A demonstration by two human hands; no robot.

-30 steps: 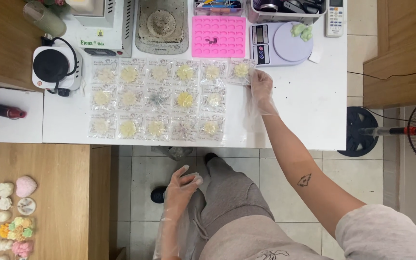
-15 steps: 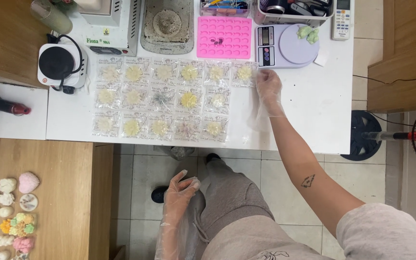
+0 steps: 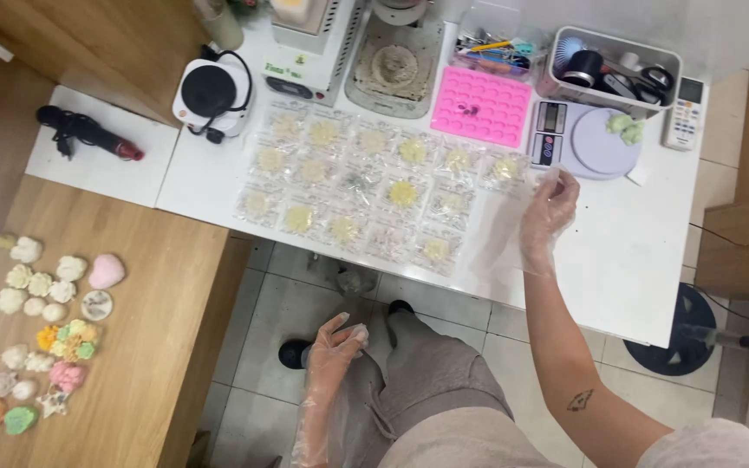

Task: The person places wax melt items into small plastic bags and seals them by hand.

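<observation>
- Fingers (image 3: pixel 565 186) of the right hand (image 3: pixel 548 221), inside a thin clear glove, pinch the top edge of a clear plastic bag (image 3: pixel 500 234) and hold it just over the white table (image 3: pixel 643 260), at the right end of the packet rows.
- That bag hangs loose and see-through below the pinch; whether anything is inside it cannot be told.
- Left hand (image 3: pixel 333 351), also gloved, lies on the person's lap below the table edge, fingers loosely curled and gripping nothing.
- Small bagged pieces (image 3: pixel 366 186) lie flat in three slanted rows on the table, edge to edge, each clear packet holding one pale yellow or cream shape; laid flat like this, every one can be seen.
- Beyond the rows sits a pink mould tray (image 3: pixel 480 106), its pockets mostly bare apart from a few dark specks.
- To its right a kitchen scale (image 3: pixel 582 139) carries a small green lump on its round plate.
- Behind the scale, a grey bin (image 3: pixel 669 65) holds tape rolls and scissors; a clear box (image 3: pixel 500 52) beside it holds small tools.
- On the wooden bench (image 3: pixel 158 329) to the left, unbagged moulded shapes (image 3: pixel 36 329) in white, pink, yellow and green are grouped, well apart from the bagged rows.
</observation>
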